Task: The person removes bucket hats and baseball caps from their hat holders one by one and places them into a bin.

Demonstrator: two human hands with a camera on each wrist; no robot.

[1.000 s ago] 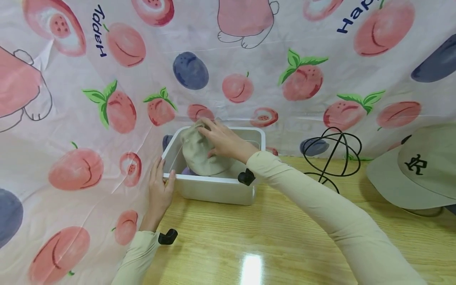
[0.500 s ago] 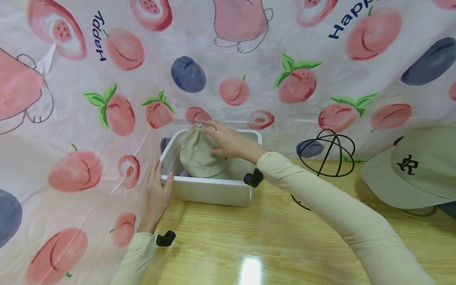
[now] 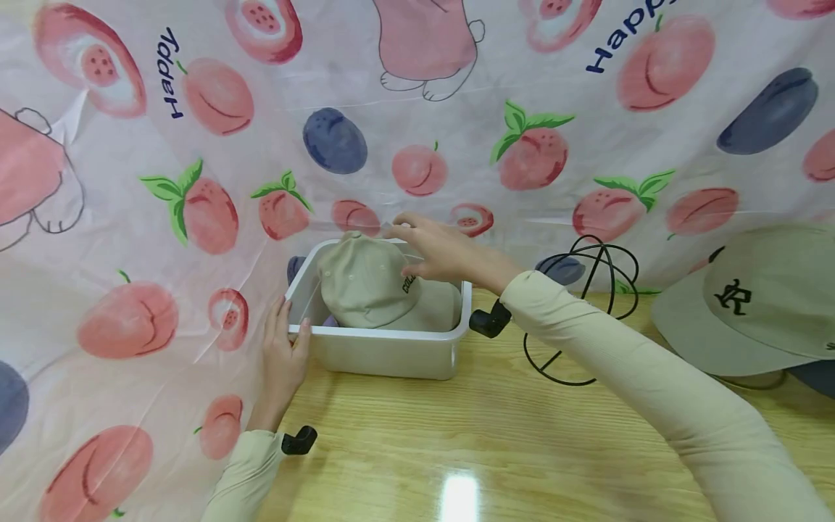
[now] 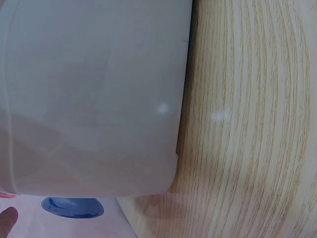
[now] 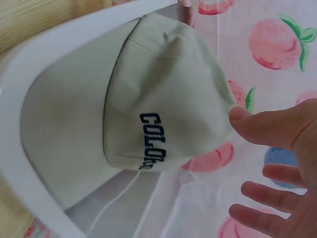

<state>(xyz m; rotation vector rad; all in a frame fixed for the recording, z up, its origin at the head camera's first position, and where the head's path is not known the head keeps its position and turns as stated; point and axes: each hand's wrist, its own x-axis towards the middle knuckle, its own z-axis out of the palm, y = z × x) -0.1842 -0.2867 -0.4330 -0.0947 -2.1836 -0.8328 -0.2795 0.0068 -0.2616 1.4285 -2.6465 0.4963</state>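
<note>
A beige baseball cap (image 3: 362,284) with dark lettering sits in a white plastic bin (image 3: 385,355), its brim toward the bin's right end. A bit of purple cloth (image 3: 331,321) shows beneath it. My right hand (image 3: 443,248) hovers over the cap's right side with fingers spread and holds nothing; in the right wrist view its thumb (image 5: 242,115) is close to the crown, and I cannot tell whether it touches. My left hand (image 3: 284,362) rests against the bin's front left corner, fingers extended along the rim. The left wrist view is mostly the bin's wall (image 4: 99,99).
A black wire stand (image 3: 587,290) is right of the bin, partly behind my right forearm. Further right, another beige cap (image 3: 763,304) with a black emblem sits above the wooden table (image 3: 391,449). A fruit-print cloth (image 3: 274,130) hangs behind and at left.
My right hand has let go of the beige cap's crown and moved right, uncovering its lettering and brim. My left hand stays at the bin's corner. The head view has shifted slightly.
</note>
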